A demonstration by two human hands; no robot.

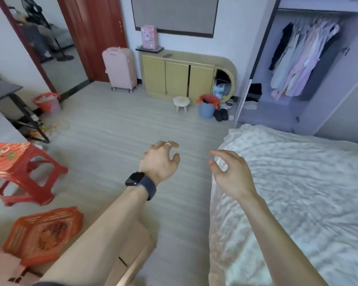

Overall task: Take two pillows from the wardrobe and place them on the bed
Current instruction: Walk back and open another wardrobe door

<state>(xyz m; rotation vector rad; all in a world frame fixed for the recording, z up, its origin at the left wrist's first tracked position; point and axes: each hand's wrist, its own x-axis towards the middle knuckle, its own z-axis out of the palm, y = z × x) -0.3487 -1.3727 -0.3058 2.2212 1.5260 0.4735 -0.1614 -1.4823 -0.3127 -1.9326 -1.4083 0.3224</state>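
Note:
The bed with a rumpled white patterned cover fills the right side. At the far right stands the open wardrobe, with clothes hanging on a rail and dark folded items low on its left. No pillow shows in it or on the bed. My left hand, with a ring and a dark watch at the wrist, hovers over the floor with its fingers apart and nothing in it. Over the bed's left edge, my right hand is also empty with loosely curled fingers.
A red stool and an orange basket stand at the left, a cardboard box below my left arm. Farther off are a yellow cabinet, a pink suitcase, a small white stool, a blue bin and shoes.

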